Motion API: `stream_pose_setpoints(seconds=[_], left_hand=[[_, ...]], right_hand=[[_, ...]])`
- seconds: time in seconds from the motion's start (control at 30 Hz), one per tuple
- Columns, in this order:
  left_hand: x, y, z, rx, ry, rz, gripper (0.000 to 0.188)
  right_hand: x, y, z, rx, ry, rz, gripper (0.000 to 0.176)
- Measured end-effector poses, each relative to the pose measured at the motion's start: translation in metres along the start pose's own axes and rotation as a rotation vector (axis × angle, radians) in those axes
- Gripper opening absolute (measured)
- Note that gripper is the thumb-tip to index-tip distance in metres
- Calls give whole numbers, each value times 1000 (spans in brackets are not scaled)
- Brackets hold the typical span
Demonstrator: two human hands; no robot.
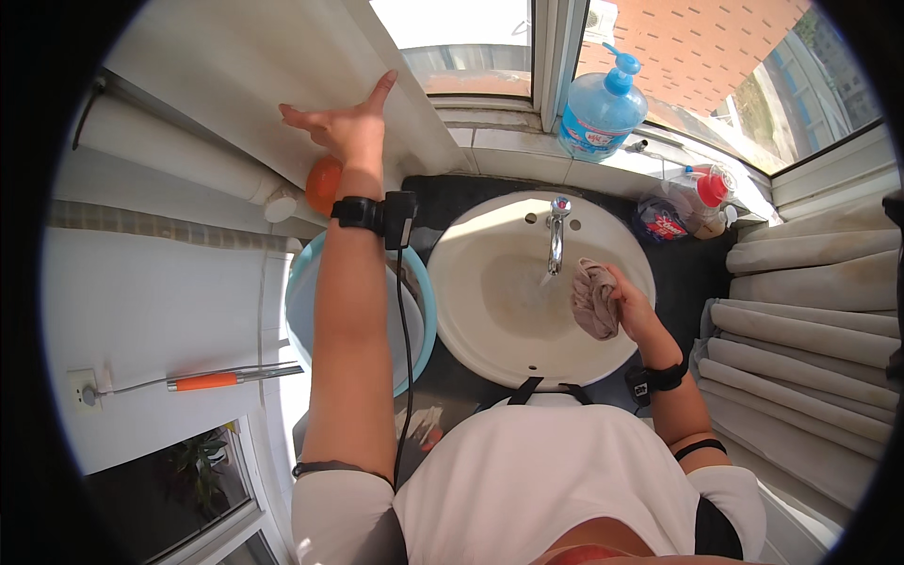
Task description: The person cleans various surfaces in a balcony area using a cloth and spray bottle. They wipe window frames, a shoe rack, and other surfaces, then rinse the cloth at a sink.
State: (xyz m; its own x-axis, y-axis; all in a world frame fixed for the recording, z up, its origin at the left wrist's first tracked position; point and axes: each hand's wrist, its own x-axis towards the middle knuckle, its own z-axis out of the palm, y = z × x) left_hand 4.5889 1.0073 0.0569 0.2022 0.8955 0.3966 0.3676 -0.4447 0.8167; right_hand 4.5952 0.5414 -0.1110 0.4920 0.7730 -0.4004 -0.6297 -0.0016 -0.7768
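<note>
A crumpled brownish-grey cloth (593,302) is gripped in my right hand (634,311) over the right side of an oval cream washbasin (487,346). Just left of the cloth is a chrome faucet (556,236); a short pale streak at its spout looks like water. My left hand (346,131) reaches far forward with its fingers spread and nothing in them. It is against or just in front of a cream curtain or panel (282,56); I cannot tell whether it touches. Partly hidden by my left wrist is an orange object (323,185).
Left of the washbasin, a light-blue-rimmed basin (428,311) sits under my left forearm. A blue pump bottle (604,113) stands on the tiled window ledge (519,159). Detergent bottles (667,212) crowd the right corner, near a bunched curtain (798,339). A white pipe (176,148) runs along the left.
</note>
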Motion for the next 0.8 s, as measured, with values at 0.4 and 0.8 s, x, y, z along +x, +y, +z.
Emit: stream_pose_setpoints(seconds=[0.4,0.8], left_hand=[[194,-102,-171,-589,334,22,46],[105,-160,-203,13,678,165,74]], right_hand=[[120,-123,116,-609,116,-266,64],[444,-101,298,-1333,-113,-954,35]])
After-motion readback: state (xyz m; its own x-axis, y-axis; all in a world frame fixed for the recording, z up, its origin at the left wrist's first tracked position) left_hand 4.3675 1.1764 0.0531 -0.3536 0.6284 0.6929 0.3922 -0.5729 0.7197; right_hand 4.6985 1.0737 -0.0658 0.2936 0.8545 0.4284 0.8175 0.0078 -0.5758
